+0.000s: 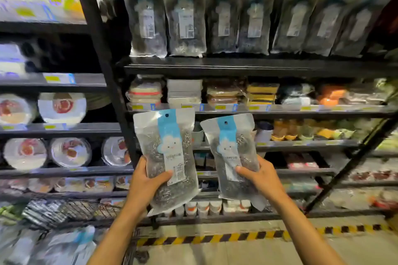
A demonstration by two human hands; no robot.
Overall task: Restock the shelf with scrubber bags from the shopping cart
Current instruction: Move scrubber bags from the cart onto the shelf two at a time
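Note:
My left hand (148, 180) grips a clear scrubber bag (165, 150) with a blue cloud label, upright in front of the shelves. My right hand (260, 176) grips a second, matching scrubber bag (231, 153) beside it. Both bags hold steel-wool scrubbers. Higher up, the black shelf (237, 65) carries a row of several of the same bags (185, 17) standing side by side. The wire shopping cart (71, 211) sits at the lower left, with more bags (64, 243) lying in it.
Lower shelves hold sponges and cloth packs (261, 92), cups and small bottles (206, 206). The left rack shows plates (62, 107) in wrap. A black upright post (101, 60) divides the racks. Yellow-black tape (258, 235) runs along the floor.

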